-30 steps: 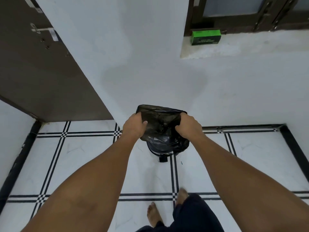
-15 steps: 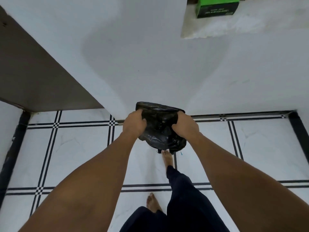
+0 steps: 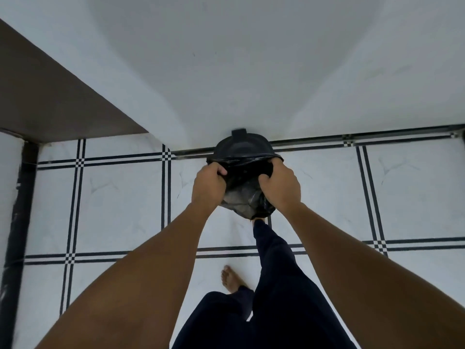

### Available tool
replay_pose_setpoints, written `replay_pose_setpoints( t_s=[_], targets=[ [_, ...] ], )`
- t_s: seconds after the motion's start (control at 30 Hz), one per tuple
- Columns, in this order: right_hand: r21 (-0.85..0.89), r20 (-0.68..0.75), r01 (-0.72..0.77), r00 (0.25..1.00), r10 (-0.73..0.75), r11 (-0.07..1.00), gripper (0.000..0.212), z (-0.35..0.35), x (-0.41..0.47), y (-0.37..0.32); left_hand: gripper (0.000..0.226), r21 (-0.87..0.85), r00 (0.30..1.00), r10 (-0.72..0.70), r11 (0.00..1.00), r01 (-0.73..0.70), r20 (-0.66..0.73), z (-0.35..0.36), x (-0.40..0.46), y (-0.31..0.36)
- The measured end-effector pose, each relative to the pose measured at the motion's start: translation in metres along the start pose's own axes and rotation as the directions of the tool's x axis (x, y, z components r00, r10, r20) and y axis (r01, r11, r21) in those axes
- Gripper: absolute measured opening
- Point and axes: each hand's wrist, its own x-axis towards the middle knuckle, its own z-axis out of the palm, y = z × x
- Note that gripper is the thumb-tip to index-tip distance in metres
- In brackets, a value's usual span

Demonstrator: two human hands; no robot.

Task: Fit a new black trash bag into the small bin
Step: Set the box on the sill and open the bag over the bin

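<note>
A crumpled black trash bag hangs between my hands, its mouth stretched open. My left hand grips the bag's left edge and my right hand grips its right edge. Just behind the bag, the small black bin's raised lid leans against the white wall. The bin's body is hidden under the bag. My right foot reaches forward to the bin's base, mostly covered by the bag.
The bin stands on white floor tiles with black lines, at the foot of a white wall. A dark brown door is at the left. My left foot rests on the floor further back.
The view has tilted down and the green box has left the frame. The bin's lid has swung up behind the bag. My hands hold the bag lower and its mouth is wider.
</note>
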Motion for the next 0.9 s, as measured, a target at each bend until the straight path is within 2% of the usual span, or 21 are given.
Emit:
replay_pose_setpoints(
  t_s=[0.33,0.53,0.6,0.67,0.73,0.8,0.87,0.9],
  targets=[
    [-0.05,0.014,0.009,1.0,-0.008,0.999,0.013,0.017,0.012,-0.005,0.035,0.074,0.977,-0.078,0.995,0.064,0.2,0.007,0.016,-0.021],
    [-0.053,0.003,-0.002,1.0,0.002,0.999,0.014,0.036,0.032,0.016,0.037,0.117,0.956,-0.116,0.989,0.087,0.271,0.034,0.033,-0.04],
    [-0.078,0.051,-0.039,0.998,0.043,0.996,0.013,0.042,0.041,0.022,0.038,0.167,0.937,-0.141,0.982,0.091,0.319,0.043,0.041,-0.046],
    [-0.151,0.148,-0.096,0.982,0.118,0.984,0.016,0.047,0.049,0.028,0.035,0.263,0.875,-0.178,0.963,0.06,0.45,0.054,0.047,-0.053],
    [-0.257,0.226,-0.132,0.955,0.193,0.957,0.02,0.058,0.059,0.036,0.03,0.351,0.771,-0.239,0.936,0.021,0.591,0.07,0.052,-0.066],
    [-0.329,0.257,-0.158,0.934,0.249,0.931,0.02,0.068,0.065,0.045,0.03,0.427,0.674,-0.322,0.904,0.012,0.665,0.083,0.055,-0.079],
    [-0.335,0.246,-0.172,0.933,0.262,0.926,0.016,0.079,0.07,0.053,0.031,0.472,0.647,-0.363,0.882,0.006,0.67,0.097,0.06,-0.091],
    [-0.32,0.219,-0.167,0.945,0.244,0.933,0.014,0.083,0.071,0.055,0.032,0.48,0.674,-0.352,0.877,-0.005,0.649,0.101,0.063,-0.094]
  ],
)
